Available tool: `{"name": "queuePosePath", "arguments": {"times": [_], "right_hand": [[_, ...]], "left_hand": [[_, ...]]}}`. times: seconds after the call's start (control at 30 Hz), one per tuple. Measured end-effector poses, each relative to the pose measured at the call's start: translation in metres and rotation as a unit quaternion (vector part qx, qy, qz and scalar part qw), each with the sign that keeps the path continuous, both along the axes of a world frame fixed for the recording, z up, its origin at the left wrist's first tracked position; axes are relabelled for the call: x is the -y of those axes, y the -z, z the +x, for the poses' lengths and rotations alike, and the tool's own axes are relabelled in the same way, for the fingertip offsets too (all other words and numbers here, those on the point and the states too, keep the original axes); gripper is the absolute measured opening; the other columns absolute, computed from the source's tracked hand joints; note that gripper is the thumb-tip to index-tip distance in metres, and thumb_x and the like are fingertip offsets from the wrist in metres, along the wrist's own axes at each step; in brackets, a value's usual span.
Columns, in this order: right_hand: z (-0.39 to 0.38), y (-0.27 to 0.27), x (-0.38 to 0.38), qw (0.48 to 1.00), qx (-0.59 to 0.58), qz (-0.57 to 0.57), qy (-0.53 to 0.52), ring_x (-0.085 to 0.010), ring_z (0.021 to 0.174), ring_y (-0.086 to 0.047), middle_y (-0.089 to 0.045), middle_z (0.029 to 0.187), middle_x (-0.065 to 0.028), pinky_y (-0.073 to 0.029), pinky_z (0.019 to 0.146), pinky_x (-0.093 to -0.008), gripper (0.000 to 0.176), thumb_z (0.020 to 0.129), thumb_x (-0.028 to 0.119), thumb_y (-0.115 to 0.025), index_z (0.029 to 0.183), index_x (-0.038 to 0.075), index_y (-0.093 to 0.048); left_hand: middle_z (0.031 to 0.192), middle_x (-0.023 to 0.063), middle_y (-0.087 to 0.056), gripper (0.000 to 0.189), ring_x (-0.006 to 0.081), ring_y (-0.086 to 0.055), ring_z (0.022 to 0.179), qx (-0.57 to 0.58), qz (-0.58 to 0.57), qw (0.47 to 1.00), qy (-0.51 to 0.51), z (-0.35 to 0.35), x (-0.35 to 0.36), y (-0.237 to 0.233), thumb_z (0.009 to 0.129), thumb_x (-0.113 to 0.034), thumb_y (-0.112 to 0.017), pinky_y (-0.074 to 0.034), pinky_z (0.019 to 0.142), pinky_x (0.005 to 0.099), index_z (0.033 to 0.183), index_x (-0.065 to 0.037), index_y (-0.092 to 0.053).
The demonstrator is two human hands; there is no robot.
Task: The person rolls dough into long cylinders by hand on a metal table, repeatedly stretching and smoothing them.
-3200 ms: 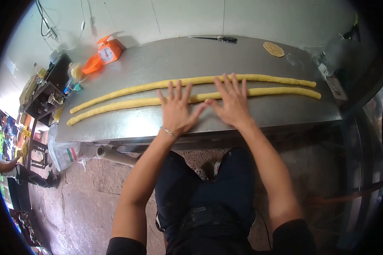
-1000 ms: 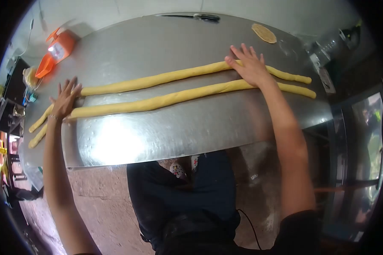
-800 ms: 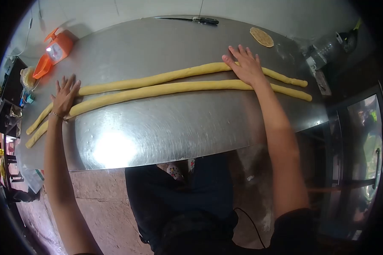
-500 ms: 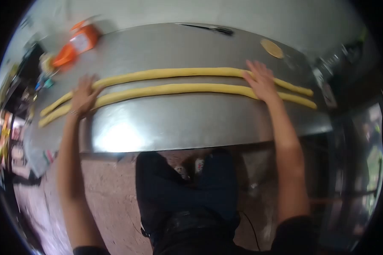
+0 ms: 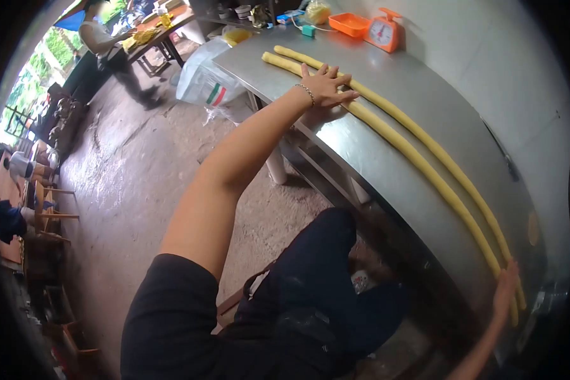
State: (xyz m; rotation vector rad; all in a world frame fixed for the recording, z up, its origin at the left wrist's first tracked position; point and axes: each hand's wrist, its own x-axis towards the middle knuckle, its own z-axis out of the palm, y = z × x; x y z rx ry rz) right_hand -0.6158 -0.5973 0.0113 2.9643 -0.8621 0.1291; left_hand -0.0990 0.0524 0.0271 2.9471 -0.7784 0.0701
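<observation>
Two long yellow dough ropes lie side by side along the steel table [image 5: 373,158], the near rope [image 5: 411,152] and the far rope [image 5: 425,137]. My left hand [image 5: 326,87], with a bracelet at its wrist, rests palm down across both ropes close to their left ends. Its fingers are spread and hold nothing. Toward the opposite ends, my right hand [image 5: 505,285] lies flat over the ropes with its fingers stretched out, seen from the side. Each hand hides a short piece of dough beneath it.
An orange dial scale [image 5: 382,31] and orange tray [image 5: 349,25] stand against the wall. A thin dark tool [image 5: 500,145] and a pale flat disc [image 5: 533,228] lie along the back. A plastic bag [image 5: 202,73] hangs by the left end. Another person [image 5: 101,38] stands at a farther table.
The view has swung left, bringing the room and another person into sight. My hands remain on the dough ropes, the left one now nearer their left ends and the right one nearer the opposite ends.
</observation>
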Motion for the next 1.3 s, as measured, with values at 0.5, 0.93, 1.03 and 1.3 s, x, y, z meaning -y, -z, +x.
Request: {"name": "queuePosePath", "arguments": {"times": [0.5,0.93,1.03,1.3], "right_hand": [[0.055,-0.02,0.032,0.991,-0.023,0.031,0.13,-0.037,0.167,-0.013,-0.015,0.182,-0.0134,-0.006,0.132,-0.0625,0.082,0.103,0.081,-0.033,0.171,0.035,-0.032],[0.105,0.0,0.083,0.98,0.048,0.01,0.193,-0.0366,0.165,-0.022,-0.026,0.179,-0.0123,-0.011,0.131,-0.0611,0.091,0.099,0.088,-0.03,0.17,0.031,-0.036],[0.094,0.005,0.076,0.984,0.05,0.004,0.174,-0.0362,0.165,-0.023,-0.027,0.178,-0.0133,-0.012,0.132,-0.0585,0.09,0.101,0.087,-0.027,0.17,0.03,-0.036],[0.039,-0.003,0.052,0.993,0.054,0.012,0.108,-0.0352,0.164,-0.024,-0.029,0.177,-0.0172,-0.012,0.133,-0.0561,0.088,0.103,0.082,-0.03,0.169,0.025,-0.039]], "left_hand": [[0.184,0.0058,-0.008,0.081,0.0444,-0.005,0.167,-0.069,0.192,0.979,-0.014,0.135,0.002,-0.002,0.104,-0.077,-0.037,-0.008,0.131,0.0634,0.173,-0.038,-0.023],[0.183,0.0066,-0.016,0.072,0.0369,-0.016,0.167,0.274,0.233,0.887,0.289,0.349,-0.059,0.103,0.104,-0.014,-0.047,-0.016,0.135,0.0516,0.173,-0.024,-0.028],[0.183,0.0043,-0.015,0.06,0.0352,-0.013,0.168,0.259,0.185,0.884,0.344,0.334,-0.06,0.097,0.114,-0.027,-0.034,-0.011,0.135,0.0521,0.174,-0.027,-0.024],[0.182,0.0048,-0.018,0.07,0.0304,-0.008,0.169,0.013,0.098,0.993,0.063,0.188,-0.036,0.04,0.113,-0.064,-0.024,0.0,0.129,0.0671,0.174,-0.03,-0.023]]}}
